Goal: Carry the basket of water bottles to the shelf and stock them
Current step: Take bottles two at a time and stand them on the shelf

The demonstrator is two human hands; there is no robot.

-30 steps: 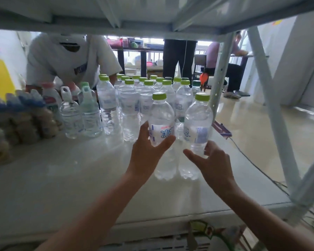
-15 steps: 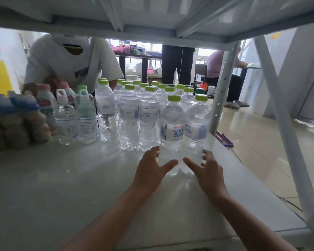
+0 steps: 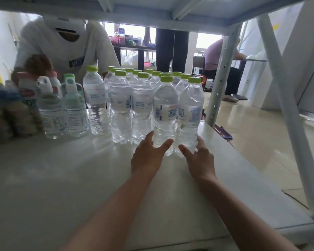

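Two front water bottles stand upright, side by side and touching, on the white shelf (image 3: pixel 62 178) near its right edge: left front bottle (image 3: pixel 165 113), right front bottle (image 3: pixel 190 115). Both clear, green caps, blue-printed labels. Left hand (image 3: pixel 147 157): fingers spread loosely around the base of the left front bottle, thumb on its near side. Right hand (image 3: pixel 199 160): same loose cup at the base of the right front bottle. Neither wrap looks tight.

Behind: block of green-capped bottles (image 3: pixel 132 98) in rows. Left of it, two shorter bottles with handle caps (image 3: pixel 62 109).

Shelf surface glossy. Upper shelf board (image 3: pixel 152 8) overhead; perforated upright (image 3: pixel 219 82) at right. Beyond: person in white T-shirt (image 3: pixel 67 46), shiny tiled floor (image 3: pixel 261 142), bright windows.
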